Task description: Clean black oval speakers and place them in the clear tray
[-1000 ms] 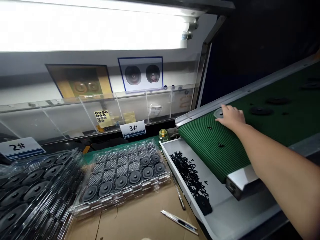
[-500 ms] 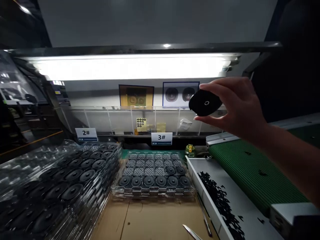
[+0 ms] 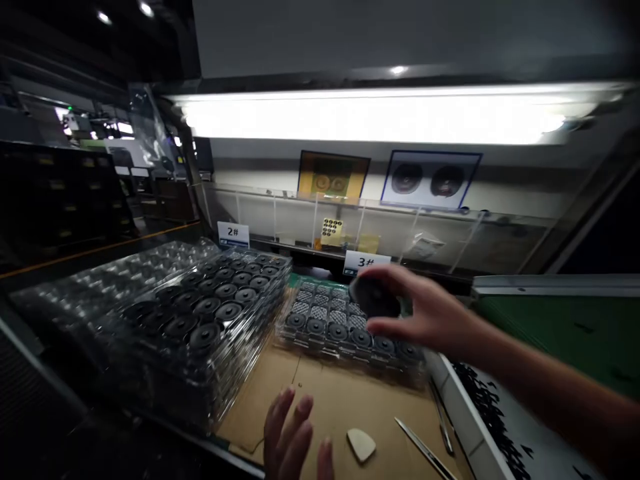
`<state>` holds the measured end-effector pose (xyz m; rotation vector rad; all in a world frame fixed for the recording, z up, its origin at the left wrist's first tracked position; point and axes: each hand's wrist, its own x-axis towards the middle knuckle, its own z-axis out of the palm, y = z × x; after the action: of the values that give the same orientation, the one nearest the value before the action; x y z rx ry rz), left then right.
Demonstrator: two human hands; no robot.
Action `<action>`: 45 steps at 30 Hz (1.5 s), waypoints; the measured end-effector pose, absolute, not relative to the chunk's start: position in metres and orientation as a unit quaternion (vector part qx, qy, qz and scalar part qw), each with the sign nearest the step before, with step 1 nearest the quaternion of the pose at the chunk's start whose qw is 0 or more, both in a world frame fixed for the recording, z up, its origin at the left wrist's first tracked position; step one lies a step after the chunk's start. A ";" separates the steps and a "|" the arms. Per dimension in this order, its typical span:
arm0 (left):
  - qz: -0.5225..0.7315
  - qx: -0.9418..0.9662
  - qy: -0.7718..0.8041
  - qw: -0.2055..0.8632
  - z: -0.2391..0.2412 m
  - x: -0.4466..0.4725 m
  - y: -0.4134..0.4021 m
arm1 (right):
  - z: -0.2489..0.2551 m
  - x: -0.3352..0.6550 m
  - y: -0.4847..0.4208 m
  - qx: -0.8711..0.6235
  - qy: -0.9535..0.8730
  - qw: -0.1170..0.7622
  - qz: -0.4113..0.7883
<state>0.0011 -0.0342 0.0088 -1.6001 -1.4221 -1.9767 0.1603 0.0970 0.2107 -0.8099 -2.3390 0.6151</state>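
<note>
— Fingers (image 3: 395,275) of the right hand (image 3: 433,313)?
— Pinching a black disc (image 3: 374,297) by its edge, above a clear plastic tray (image 3: 283,337) of discs.
— Left hand (image 3: 293,440)?
— Fingers spread over cardboard (image 3: 340,407), near a pale scrap (image 3: 361,445), well apart from the disc.

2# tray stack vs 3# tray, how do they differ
The 2# tray stack stands much taller than the 3# tray, which lies low on the cardboard. The stack's top layer is filled with black discs, while the 3# tray has discs only in its front rows, with grey mesh pieces behind. Both are clear plastic and hold round discs.
</note>
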 end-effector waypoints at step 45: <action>-0.526 0.227 -0.349 -0.741 -0.051 -0.035 0.019 | -0.091 0.156 0.013 -0.566 -0.230 0.173 0.772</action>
<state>-0.0353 0.0192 -0.0513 1.6254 -2.5035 -3.7735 0.1564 0.0129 -0.0907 -1.6061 -0.6534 2.1918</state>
